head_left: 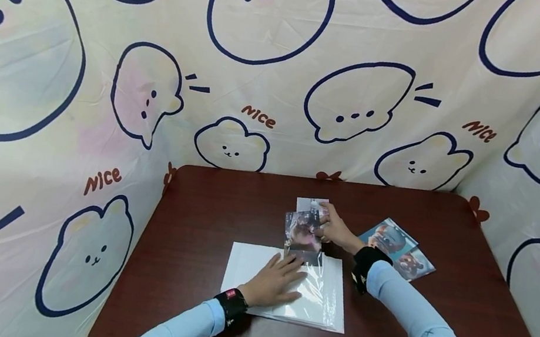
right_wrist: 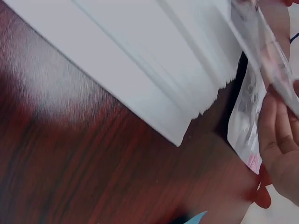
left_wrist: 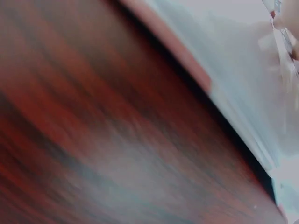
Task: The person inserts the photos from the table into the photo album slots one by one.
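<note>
My left hand point(head_left: 276, 283) lies with fingers spread on a clear plastic sleeve point(head_left: 315, 298), on top of a stack of white sheets point(head_left: 246, 260). Just beyond the fingertips is a dark, pinkish picture card point(head_left: 303, 231), whose near end overlaps the stack's far edge. Its right side is pinched by my right hand point(head_left: 337, 230), with fingers and thumb on either side in the right wrist view. Behind the card lies a pale printed sheet point(head_left: 304, 204), partly covered by the card and the hand.
Blue picture cards point(head_left: 389, 236) lie overlapping at the right, partly behind my right wrist. Brown table point(head_left: 205, 205) surface surrounds the stack. A cream cloth point(head_left: 283, 87) with cartoon outlines hangs behind the table's far edge.
</note>
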A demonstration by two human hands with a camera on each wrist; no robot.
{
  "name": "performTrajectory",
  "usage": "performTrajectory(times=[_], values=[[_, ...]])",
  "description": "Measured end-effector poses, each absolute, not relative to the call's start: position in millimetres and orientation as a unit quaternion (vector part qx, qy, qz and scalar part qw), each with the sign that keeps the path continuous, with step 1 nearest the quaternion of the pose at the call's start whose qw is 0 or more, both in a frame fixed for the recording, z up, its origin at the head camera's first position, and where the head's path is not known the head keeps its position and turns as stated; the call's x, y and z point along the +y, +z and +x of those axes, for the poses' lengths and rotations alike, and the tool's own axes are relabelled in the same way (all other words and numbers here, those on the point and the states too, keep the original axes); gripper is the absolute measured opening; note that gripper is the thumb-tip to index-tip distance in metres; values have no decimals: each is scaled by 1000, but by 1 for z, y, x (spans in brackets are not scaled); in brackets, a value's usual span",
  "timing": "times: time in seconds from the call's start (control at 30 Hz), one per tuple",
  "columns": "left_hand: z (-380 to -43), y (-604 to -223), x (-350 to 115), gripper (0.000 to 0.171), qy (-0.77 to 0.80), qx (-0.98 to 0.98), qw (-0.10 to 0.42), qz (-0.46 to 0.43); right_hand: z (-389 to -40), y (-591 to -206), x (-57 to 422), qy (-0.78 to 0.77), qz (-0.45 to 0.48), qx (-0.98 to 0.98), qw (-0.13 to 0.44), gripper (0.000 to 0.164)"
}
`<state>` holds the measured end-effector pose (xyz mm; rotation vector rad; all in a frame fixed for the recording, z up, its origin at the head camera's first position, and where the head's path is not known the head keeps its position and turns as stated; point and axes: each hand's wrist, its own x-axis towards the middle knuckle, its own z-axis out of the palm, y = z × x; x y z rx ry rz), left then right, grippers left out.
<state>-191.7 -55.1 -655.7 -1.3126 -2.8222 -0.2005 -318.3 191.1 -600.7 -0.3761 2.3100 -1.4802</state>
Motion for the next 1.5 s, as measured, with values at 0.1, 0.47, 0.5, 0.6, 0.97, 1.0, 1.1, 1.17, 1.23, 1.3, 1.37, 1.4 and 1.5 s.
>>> performTrajectory(times=[0.1,0.47,0.5,0.6,0.97,1.0,1.1,1.17,1.23,1.3,1.37,1.4,1.5], values=[[-185,-655,-55,67,-35,-889,-1,-456,-319,-600,194,-511,-153,826,182,77],[-165,-654,-54,73,-1,-871,41,-490,-307,-601,197,-476,-174,831,229,66],[-165,-654,-54,73,1,-871,47,-490,-305,-600,197,-474,-178,829,238,67],[-166,-654,-54,72,5,-870,53,-491,-301,-600,198,-459,-188,829,258,63],[-161,-654,-55,73,17,-869,73,-489,-287,-606,206,-481,-202,789,323,50],[-161,-653,-55,73,17,-869,74,-488,-286,-606,206,-478,-202,790,326,51],[-161,-653,-55,77,20,-870,71,-487,-281,-608,208,-472,-206,790,333,52],[-161,-654,-55,79,21,-869,71,-489,-277,-610,210,-472,-208,788,335,52],[-160,-655,-54,81,23,-869,74,-490,-274,-612,212,-472,-210,788,335,50],[-160,-656,-54,80,24,-868,80,-490,-271,-613,213,-475,-217,786,329,49],[-160,-656,-53,79,25,-868,86,-488,-269,-613,213,-476,-222,789,319,47],[-160,-656,-53,78,25,-869,86,-487,-269,-612,213,-478,-223,789,316,47],[-160,-657,-52,78,13,-871,74,-486,-268,-612,213,-472,-230,793,307,45]])
